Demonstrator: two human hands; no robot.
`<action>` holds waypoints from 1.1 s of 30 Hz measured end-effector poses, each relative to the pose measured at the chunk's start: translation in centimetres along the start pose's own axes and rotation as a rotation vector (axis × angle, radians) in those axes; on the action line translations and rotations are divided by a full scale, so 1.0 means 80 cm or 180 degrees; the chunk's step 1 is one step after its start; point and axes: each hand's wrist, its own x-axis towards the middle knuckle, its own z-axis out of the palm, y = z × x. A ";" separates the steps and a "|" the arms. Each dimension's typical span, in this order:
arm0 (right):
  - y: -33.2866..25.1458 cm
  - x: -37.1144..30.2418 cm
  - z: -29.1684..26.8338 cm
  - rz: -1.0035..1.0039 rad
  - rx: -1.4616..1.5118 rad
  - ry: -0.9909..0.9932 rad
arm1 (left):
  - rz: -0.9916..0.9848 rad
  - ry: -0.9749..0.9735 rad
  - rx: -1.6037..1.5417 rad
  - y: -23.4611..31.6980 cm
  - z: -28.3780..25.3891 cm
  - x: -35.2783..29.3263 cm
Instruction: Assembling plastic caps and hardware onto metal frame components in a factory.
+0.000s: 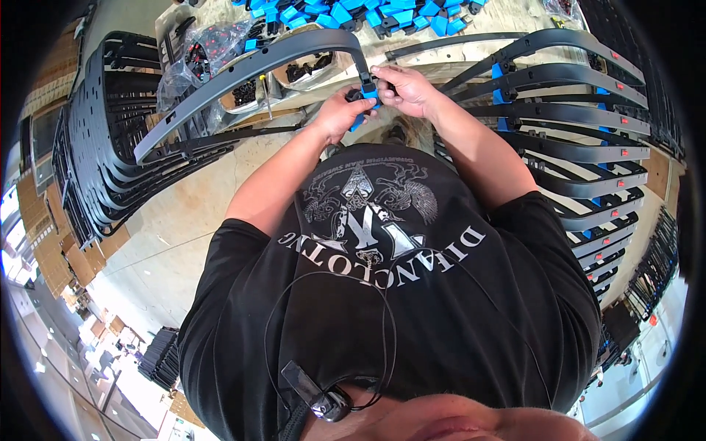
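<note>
A curved black metal bar (254,65) arches from the left and bends down to an end between my hands. My left hand (344,116) is closed around a blue and black plastic piece (370,92) at that end. The piece touches the bar's tip. Just to the right, my right hand (406,90) has its fingers curled, with thumb and forefinger pinched beside the bar's end. Whatever is in that pinch is too small or hidden to tell.
Blue and black plastic pieces (360,13) lie heaped on the far side of the workbench (493,50). Small black parts fill open boxes (303,67), beside a plastic bag (213,51). Similar curved frames stand stacked at left (99,140) and right (588,151).
</note>
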 end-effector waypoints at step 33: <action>0.006 -0.066 0.065 0.0161 0.0536 -0.0634 | 0.2141 0.0334 0.3979 0.084 0.021 -0.105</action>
